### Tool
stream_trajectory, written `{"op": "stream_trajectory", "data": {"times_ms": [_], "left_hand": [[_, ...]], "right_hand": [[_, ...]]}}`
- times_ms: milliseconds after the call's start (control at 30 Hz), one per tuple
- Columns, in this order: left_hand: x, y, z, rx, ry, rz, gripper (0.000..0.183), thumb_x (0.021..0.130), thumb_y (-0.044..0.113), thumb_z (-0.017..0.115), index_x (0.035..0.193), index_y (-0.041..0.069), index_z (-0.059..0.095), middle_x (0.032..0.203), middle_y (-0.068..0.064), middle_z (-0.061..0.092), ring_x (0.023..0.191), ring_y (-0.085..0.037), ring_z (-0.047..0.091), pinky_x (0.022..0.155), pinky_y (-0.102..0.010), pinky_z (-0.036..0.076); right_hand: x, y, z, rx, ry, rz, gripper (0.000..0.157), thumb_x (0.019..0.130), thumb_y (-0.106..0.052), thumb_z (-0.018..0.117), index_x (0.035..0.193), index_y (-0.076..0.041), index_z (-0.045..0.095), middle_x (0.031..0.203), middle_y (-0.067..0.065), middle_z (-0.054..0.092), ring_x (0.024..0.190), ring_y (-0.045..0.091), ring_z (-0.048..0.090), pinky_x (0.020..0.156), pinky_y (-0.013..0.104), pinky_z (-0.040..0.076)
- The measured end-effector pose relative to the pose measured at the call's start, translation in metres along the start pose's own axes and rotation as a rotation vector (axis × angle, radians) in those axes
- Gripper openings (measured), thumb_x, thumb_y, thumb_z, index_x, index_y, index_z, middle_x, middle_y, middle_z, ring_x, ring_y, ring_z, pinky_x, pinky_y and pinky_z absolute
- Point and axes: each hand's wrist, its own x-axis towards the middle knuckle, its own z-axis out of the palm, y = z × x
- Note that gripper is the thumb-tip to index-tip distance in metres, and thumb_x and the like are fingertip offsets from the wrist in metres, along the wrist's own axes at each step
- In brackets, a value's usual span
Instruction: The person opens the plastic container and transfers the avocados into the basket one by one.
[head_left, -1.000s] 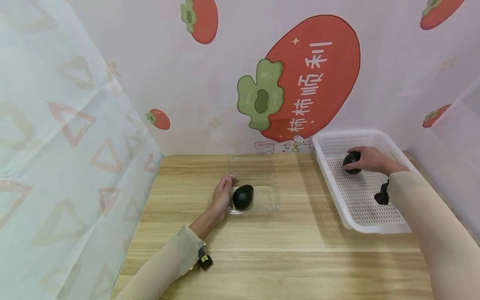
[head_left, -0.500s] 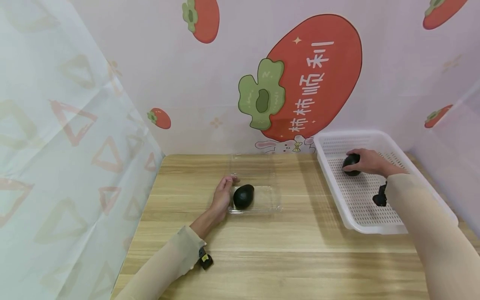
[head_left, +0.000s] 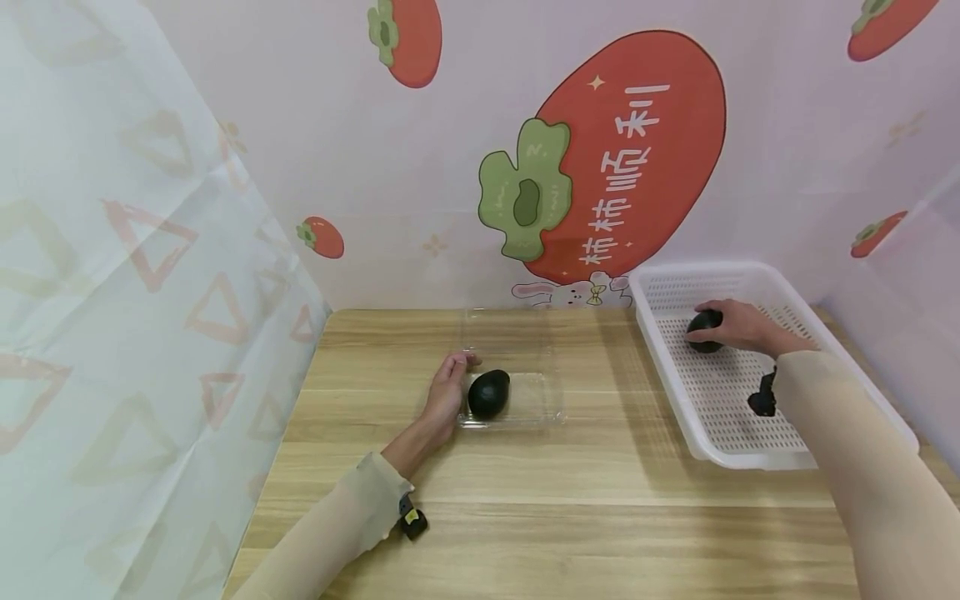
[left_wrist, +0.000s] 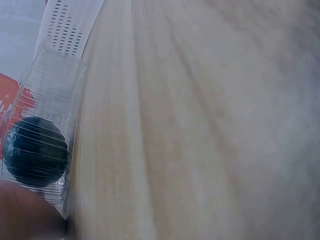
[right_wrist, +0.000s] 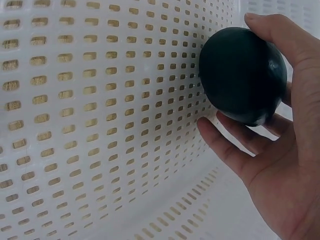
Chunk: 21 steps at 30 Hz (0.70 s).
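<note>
Gripping a dark avocado (right_wrist: pixel 242 75) with the right hand (right_wrist: pixel 282 172), holding the clear container (head_left: pixel 531 398) with the left hand (head_left: pixel 444 390); best squeezed lightly.

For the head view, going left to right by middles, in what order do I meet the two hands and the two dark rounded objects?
Left hand → dark, glossy, egg-shaped object in the clear plastic container → second dark rounded object in the white perforated plastic basket → right hand.

Right hand (head_left: pixel 741 325) curled, forearm (head_left: pixel 840 417) outstretched
</note>
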Motion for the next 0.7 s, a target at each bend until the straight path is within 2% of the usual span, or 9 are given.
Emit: {"op": "stream_trajectory", "data": {"times_ms": [267,533,700], "left_hand": [[0.0001,-0.0007,0.0001,0.006,-0.001,0.002,0.036,0.116,0.023,0.039,0.136,-0.002,0.057,0.141,-0.016,0.060,0.150,-0.029,0.039,0.130,-0.049,0.016],[0.0001,0.0002,-0.0005,0.006,-0.002,-0.007,0.036,0.116,0.023,0.039,0.136,0.000,0.058,0.140,-0.015,0.061,0.148,-0.028,0.041,0.130,-0.047,0.018],[-0.0007,0.0004,0.0000,0.005,-0.004,-0.003,0.036,0.116,0.024,0.039,0.135,0.001,0.059,0.140,-0.015,0.061,0.147,-0.029,0.042,0.130,-0.047,0.018]], "right_hand": [[-0.0003,0.0010,-0.0001,0.005,0.007,-0.004,0.083,0.093,-0.044,0.079,0.142,0.016,0.051,0.130,0.040,0.060,0.110,0.049,0.061,0.093,0.065,0.050],[-0.0008,0.0007,-0.0023,0.013,0.007,-0.009,0.087,0.093,-0.044,0.079,0.145,0.018,0.046,0.140,0.044,0.052,0.127,0.059,0.052,0.103,0.072,0.044],[-0.0025,-0.0023,-0.0048,-0.013,0.016,-0.030,0.087,0.093,-0.043,0.079,0.145,0.018,0.046,0.141,0.044,0.051,0.129,0.061,0.050,0.105,0.072,0.044]]}}
